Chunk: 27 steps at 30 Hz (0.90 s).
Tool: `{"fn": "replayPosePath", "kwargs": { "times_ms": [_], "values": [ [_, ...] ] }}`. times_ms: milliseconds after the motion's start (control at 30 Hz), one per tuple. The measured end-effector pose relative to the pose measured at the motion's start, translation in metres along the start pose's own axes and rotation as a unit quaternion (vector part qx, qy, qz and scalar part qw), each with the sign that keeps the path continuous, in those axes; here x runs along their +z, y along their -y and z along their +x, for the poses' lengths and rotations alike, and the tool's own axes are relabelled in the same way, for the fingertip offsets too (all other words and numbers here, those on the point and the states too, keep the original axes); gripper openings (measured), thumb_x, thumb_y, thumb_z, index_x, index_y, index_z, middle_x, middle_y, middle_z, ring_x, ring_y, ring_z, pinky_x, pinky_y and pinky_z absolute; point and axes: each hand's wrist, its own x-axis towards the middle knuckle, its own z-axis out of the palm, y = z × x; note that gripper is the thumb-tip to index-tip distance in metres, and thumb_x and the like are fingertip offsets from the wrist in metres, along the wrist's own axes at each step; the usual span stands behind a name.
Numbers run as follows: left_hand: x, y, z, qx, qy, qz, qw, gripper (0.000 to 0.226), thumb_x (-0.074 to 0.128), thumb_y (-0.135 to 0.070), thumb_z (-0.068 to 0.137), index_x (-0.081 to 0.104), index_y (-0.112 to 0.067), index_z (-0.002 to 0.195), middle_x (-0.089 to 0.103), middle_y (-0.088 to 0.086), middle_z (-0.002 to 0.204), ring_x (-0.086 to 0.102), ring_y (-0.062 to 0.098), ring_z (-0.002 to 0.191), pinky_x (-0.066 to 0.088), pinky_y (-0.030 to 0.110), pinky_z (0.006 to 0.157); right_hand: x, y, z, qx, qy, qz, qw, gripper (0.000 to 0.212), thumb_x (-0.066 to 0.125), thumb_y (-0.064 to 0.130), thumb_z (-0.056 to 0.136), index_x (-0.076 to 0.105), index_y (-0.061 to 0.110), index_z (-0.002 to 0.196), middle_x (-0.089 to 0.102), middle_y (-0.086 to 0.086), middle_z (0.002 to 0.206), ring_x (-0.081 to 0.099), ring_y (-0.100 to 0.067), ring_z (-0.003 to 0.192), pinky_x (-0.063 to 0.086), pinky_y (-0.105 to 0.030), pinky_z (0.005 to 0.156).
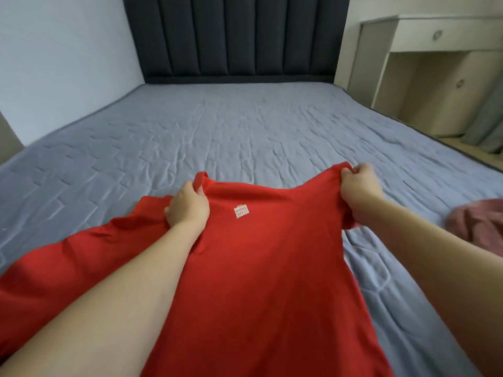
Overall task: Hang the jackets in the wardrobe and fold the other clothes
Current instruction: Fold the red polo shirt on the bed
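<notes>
A: A bedroom. On the left a pale wall (62,50), then a dark padded headboard (236,36), and in front of it a bed (231,126) under a wrinkled grey-blue quilted cover. To the right stands a cream dresser (435,63) with a grey curtain (487,123) at the frame's edge.

B: And the garment?

A: A red T-shirt (272,268) is held up over the near end of the bed, its body running down toward the person. One sleeve trails across the cover on the left. There's a small white logo patch (241,211) near the top.

B: How will it handle?

A: I'd judge it light, thin and floppy. It sags between the hands and won't keep a shape by itself. It isn't slippery or fragile. The shoulders are the sensible place to hold it, so it hangs square before being laid flat and folded.

B: The grips?

A: The left hand (187,206) is closed, bunching cloth at the shoulder beside the neckline, where a loop of the collar sticks up above the knuckles. The right hand (359,185) is curled tight, pinching the other shoulder's edge. The cloth is taut between them.

B: Anything further right?

A: A pink garment (479,224) lies crumpled on the cover, well apart from the T-shirt.
</notes>
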Motion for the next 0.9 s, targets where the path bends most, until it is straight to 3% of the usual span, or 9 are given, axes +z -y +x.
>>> {"fn": "replayPosePath", "kwargs": {
  "times_ms": [100,200,267,367,533,667,767,833,900],
  "values": [
    [0.021,0.016,-0.018,0.046,-0.006,0.138,0.989,0.044,0.033,-0.042,0.102,0.061,-0.012,0.119,0.06,0.016,0.123,0.05,0.038,0.117,0.034,0.045,0.097,-0.005,-0.021,-0.001,-0.15,-0.01,-0.276,0.949,0.018,0.04,0.027,0.1,0.035,0.01,0.098,0.056,-0.017,0.086,0.052,-0.036,0.075,0.037,-0.041,0.064],
    [0.036,0.024,-0.025,0.083,-0.046,0.185,0.978,0.035,0.041,-0.039,0.099,0.063,-0.015,0.111,0.062,0.014,0.116,0.051,0.037,0.111,0.035,0.045,0.093,0.023,-0.03,-0.016,-0.171,-0.016,-0.393,0.903,0.033,0.051,0.026,0.094,0.043,0.005,0.119,0.047,-0.022,0.124,0.048,-0.042,0.112,0.04,-0.047,0.091],
    [0.04,0.024,-0.019,0.071,-0.03,0.186,0.979,0.037,0.04,-0.041,0.099,0.063,-0.015,0.111,0.062,0.013,0.117,0.051,0.037,0.112,0.034,0.045,0.093,0.05,-0.024,-0.042,-0.236,-0.035,-0.373,0.897,0.053,0.05,0.039,0.092,0.042,0.008,0.134,0.033,-0.019,0.145,0.032,-0.038,0.133,0.021,-0.047,0.11],
    [0.036,0.022,-0.011,0.043,0.028,0.172,0.984,0.044,0.034,-0.045,0.1,0.06,-0.015,0.12,0.057,0.013,0.127,0.047,0.036,0.119,0.032,0.046,0.098,0.089,-0.036,-0.099,-0.276,0.101,-0.338,0.894,0.07,0.029,0.059,0.094,0.023,0.02,0.152,0.015,-0.009,0.16,0.011,-0.026,0.148,-0.005,-0.044,0.117],
    [-0.019,0.023,-0.017,0.002,0.185,-0.068,0.98,0.04,0.046,-0.03,0.098,0.051,-0.013,0.133,0.049,0.012,0.139,0.043,0.031,0.13,0.033,0.04,0.11,0.099,-0.047,-0.112,-0.199,0.199,-0.398,0.873,0.07,0.018,0.059,0.096,0.004,0.026,0.155,-0.002,-0.005,0.163,-0.003,-0.022,0.149,-0.007,-0.044,0.119],
    [-0.117,0.088,-0.061,0.114,-0.002,-0.025,0.993,0.036,0.058,-0.011,0.083,0.059,-0.011,0.12,0.056,0.014,0.125,0.048,0.033,0.121,0.032,0.039,0.106,0.109,-0.011,-0.129,-0.163,0.168,-0.433,0.871,0.067,0.025,0.042,0.095,0.014,0.013,0.154,0.0,-0.012,0.162,-0.002,-0.029,0.149,-0.006,-0.053,0.117],
    [-0.184,0.171,-0.083,-0.074,-0.131,0.085,0.985,0.048,0.059,-0.034,0.079,0.056,-0.011,0.122,0.052,0.018,0.126,0.047,0.039,0.119,0.035,0.046,0.103,0.141,0.03,-0.193,-0.264,0.158,-0.359,0.881,0.066,0.031,0.043,0.096,0.021,0.008,0.151,0.005,-0.013,0.162,0.004,-0.028,0.149,-0.003,-0.052,0.117],
    [-0.215,0.216,-0.091,-0.273,-0.037,0.029,0.961,0.066,0.058,-0.051,0.082,0.052,-0.007,0.131,0.049,0.021,0.135,0.046,0.039,0.126,0.037,0.047,0.108,0.164,0.056,-0.245,-0.334,0.226,-0.316,0.859,0.068,0.029,0.05,0.097,0.016,0.014,0.154,0.002,-0.007,0.163,0.003,-0.023,0.149,-0.003,-0.048,0.118],
    [-0.225,0.229,-0.1,-0.309,0.07,-0.146,0.937,0.069,0.065,-0.052,0.083,0.055,-0.004,0.132,0.056,0.019,0.134,0.053,0.034,0.123,0.042,0.043,0.106,0.183,0.069,-0.29,-0.345,0.299,-0.308,0.835,0.066,0.025,0.052,0.099,0.013,0.018,0.155,0.002,-0.003,0.163,0.002,-0.02,0.149,-0.003,-0.046,0.118]
  ]
}}
